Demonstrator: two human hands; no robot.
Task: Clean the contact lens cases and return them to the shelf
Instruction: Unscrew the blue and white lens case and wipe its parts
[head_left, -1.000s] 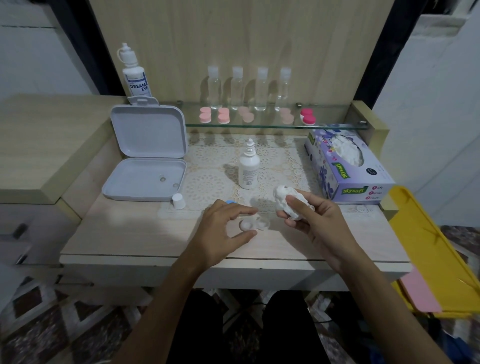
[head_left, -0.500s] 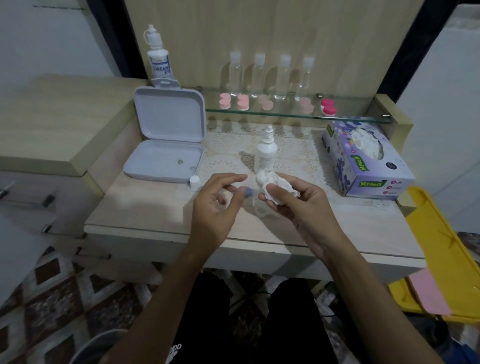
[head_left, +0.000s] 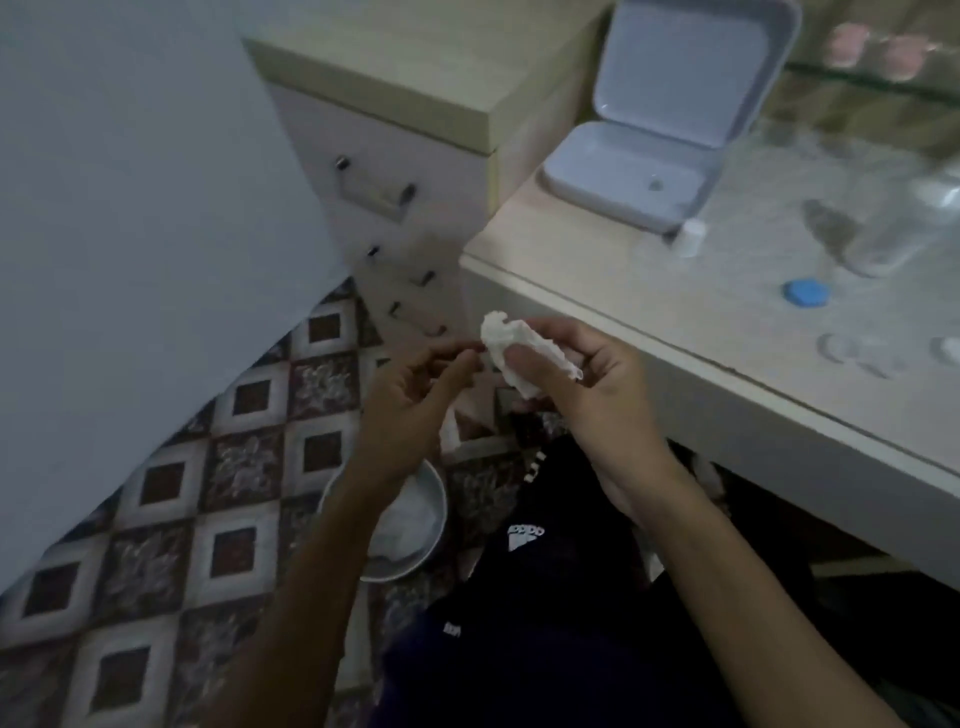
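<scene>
- Hands meet left of the frame's middle, off the near edge of the pale bench (head_left: 727, 332), above the patterned brown-and-cream tiled floor (head_left: 156, 519).
- Right hand (head_left: 587, 395) has its grip clamped on a crumpled white tissue wad (head_left: 514, 348), thumb pressed over it, the wad sticking out toward the upper left.
- Left hand (head_left: 410, 400) has fingertips drawn together just beside the tip of the wad; whether they pinch anything cannot be told through the blur.
- Clear contact lens case (head_left: 852, 353) lies open on the bench at the right edge of the frame, well apart from both hands, blurred.
- Round blue cap (head_left: 805, 293) sits on the bench above and left of that case.
- Small white cap (head_left: 693, 236) stands just beside the front corner of an open pale grey hinged box (head_left: 675, 104), lid upright, in the upper right.
- Clear plastic bottle (head_left: 893, 228) is to the right of the white cap, blurred.
- Pink lens cases (head_left: 872, 49) rest on the glass shelf (head_left: 852, 83) in the top right corner.
- Round white bin (head_left: 410, 525) holding white tissue stands on the floor below the left forearm.
- Drawer unit with metal handles (head_left: 376, 192) sits upper centre, left of the bench.
</scene>
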